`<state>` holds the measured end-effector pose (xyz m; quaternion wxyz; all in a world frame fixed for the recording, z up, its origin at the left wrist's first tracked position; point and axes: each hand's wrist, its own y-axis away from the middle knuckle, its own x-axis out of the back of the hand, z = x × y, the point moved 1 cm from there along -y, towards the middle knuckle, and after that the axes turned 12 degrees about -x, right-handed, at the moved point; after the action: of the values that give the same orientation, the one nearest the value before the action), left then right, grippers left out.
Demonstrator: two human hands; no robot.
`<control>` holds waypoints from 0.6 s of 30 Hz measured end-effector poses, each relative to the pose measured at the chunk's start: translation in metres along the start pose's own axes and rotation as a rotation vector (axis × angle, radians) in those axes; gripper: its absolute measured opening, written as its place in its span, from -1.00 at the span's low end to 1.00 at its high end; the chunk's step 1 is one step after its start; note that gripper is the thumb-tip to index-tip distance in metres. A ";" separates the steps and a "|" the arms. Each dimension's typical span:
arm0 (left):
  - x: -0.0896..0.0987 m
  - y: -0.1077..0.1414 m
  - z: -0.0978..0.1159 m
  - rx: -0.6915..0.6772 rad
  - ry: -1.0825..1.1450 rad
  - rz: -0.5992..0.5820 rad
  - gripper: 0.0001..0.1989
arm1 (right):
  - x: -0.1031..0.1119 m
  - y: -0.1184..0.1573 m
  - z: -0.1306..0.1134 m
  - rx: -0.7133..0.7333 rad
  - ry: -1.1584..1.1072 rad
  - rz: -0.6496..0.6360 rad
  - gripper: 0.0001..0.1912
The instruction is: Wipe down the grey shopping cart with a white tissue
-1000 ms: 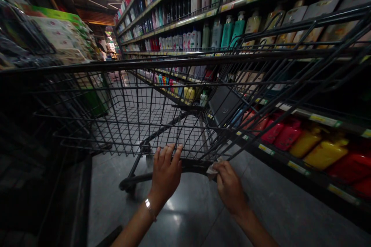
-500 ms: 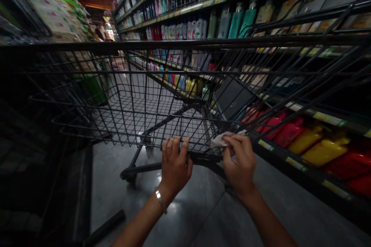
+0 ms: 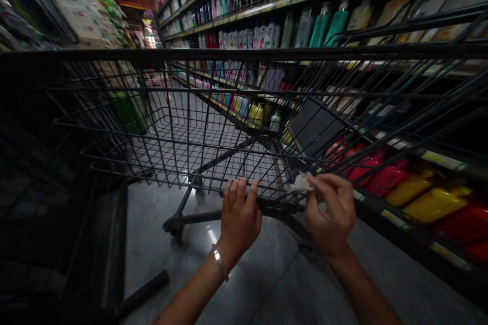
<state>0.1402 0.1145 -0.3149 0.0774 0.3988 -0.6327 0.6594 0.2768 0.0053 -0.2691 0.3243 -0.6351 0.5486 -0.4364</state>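
Note:
A black wire shopping cart point(image 3: 213, 92) stands sideways across the view, its side facing me. My left hand point(image 3: 241, 216), with a silver bracelet point(image 3: 218, 259) on the wrist, has its fingers hooked over the lower edge of the basket. To its right, my right hand point(image 3: 331, 210) pinches a crumpled white tissue point(image 3: 303, 182) between thumb and fingers. The tissue is at the basket's lower right corner, by the wires; whether it presses on them I cannot tell. A dark flat panel point(image 3: 315, 126) shows inside the cart, behind the wires.
Shelves point(image 3: 263, 5) of bottles run along the right, with teal pump bottles point(image 3: 337, 23) and, lower down, yellow bottles point(image 3: 436, 203). Packs of white rolls point(image 3: 78, 15) are stacked at left. The cart's wheeled frame point(image 3: 194, 221) rests on the grey floor point(image 3: 198, 274).
The view has shifted slightly, so cart and hands sit further right. My right hand has moved a little away from my left, still pinching the tissue. The left keeps its hold.

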 end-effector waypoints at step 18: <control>0.000 0.002 0.000 -0.018 -0.004 0.024 -0.52 | -0.041 0.050 -0.003 0.107 -0.013 -0.307 -0.69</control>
<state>0.1393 0.1143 -0.3163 0.0715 0.3918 -0.6435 0.6537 0.2527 0.0359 -0.3203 0.2908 -0.6962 0.4190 -0.5051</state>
